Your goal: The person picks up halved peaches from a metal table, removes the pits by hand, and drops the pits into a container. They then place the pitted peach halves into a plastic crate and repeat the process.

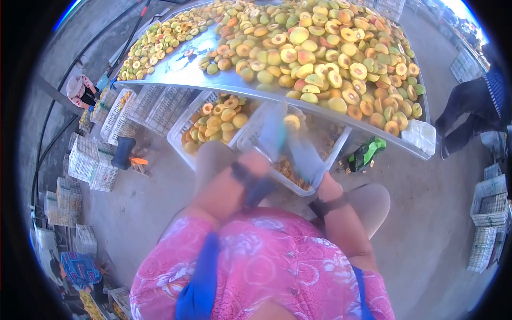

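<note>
My left hand (273,133), in a pale glove, is smeared by motion over the crates at the table's front edge; its fingers cannot be made out. My right hand (306,157), gloved too, is beside it over the crate of scraps (292,185). At its fingertips is a yellow peach-like fruit (292,122), which it seems to grip, though blur hides the fingers. A heap of halved peach-like fruit (320,58) covers much of the metal table (186,68) in front of me. More halves fill a white crate (177,134) beside my left forearm.
A clear plastic bag (419,137) lies on the table's right corner. Below is a green and black bag (367,154). Stacked crates (85,160) stand left, more crates (488,202) right. Other people (79,90) are at left; a person in dark trousers (464,109) is at right.
</note>
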Tool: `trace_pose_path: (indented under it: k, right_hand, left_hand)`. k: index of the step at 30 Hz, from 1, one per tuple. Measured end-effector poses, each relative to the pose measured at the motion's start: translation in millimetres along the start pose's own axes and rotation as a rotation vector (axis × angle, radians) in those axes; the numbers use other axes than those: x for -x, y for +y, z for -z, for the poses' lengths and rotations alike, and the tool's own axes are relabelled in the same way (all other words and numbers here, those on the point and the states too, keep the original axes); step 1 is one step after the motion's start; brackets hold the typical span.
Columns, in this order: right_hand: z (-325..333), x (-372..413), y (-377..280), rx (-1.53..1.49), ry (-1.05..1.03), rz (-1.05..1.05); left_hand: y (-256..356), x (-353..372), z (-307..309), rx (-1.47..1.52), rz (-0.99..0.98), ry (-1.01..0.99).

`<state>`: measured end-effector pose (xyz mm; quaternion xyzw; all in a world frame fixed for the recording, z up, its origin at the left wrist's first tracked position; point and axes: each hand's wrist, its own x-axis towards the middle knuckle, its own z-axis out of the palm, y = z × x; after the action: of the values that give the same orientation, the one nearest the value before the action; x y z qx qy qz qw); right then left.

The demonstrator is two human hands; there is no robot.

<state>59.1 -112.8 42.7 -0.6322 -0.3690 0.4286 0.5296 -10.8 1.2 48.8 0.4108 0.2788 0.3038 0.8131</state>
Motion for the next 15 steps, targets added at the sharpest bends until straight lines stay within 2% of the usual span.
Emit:
trace_pose_path:
  k: [1, 2, 5, 7, 8, 10, 11, 12, 13, 14, 15]
  right_hand:
    - [0, 3, -6, -0.068, -0.033, -0.089]
    - [-1, 4, -9, -0.136, -0.067, -0.178]
    - [-6, -1, 3, -0.244, -0.043, -0.168]
    - [-4, 4, -7, -0.316, -0.056, -0.225]
    - [-3, 5, -11, -0.387, -0.07, -0.278]
    - [5, 3, 24, -0.335, -0.124, -0.213]
    - [6, -1, 36, -0.283, -0.199, -0.134]
    - [4, 3, 19, -0.134, -0.144, -0.145]
    - [2, 8, 5, 0.012, -0.095, -0.136]
    - [0, -8, 42, 0.066, -0.055, 0.231]
    - [-9, -25, 76, 0.092, -0.001, 0.594]
  left_hand:
    - [1, -1, 3, 0.074, 0.083, -0.069]
    - [0, -1, 5, 0.074, 0.083, -0.066]
    - [6, 5, -3, 0.014, 0.013, -0.096]
    - [5, 10, -11, -0.298, -0.205, 0.0]
    - [2, 5, -3, -0.297, -0.205, 0.001]
    - [0, -12, 23, -0.277, -0.126, -0.219]
    - [17, 4, 13, -0.475, -0.301, -0.233]
    - [38, 28, -5, -0.693, -0.486, -0.219]
    - [50, 40, -22, -0.739, -0.503, -0.03]
    - [9, 2, 10, -0.324, -0.247, -0.096]
    - [53, 36, -7, -0.206, -0.172, -0.208]
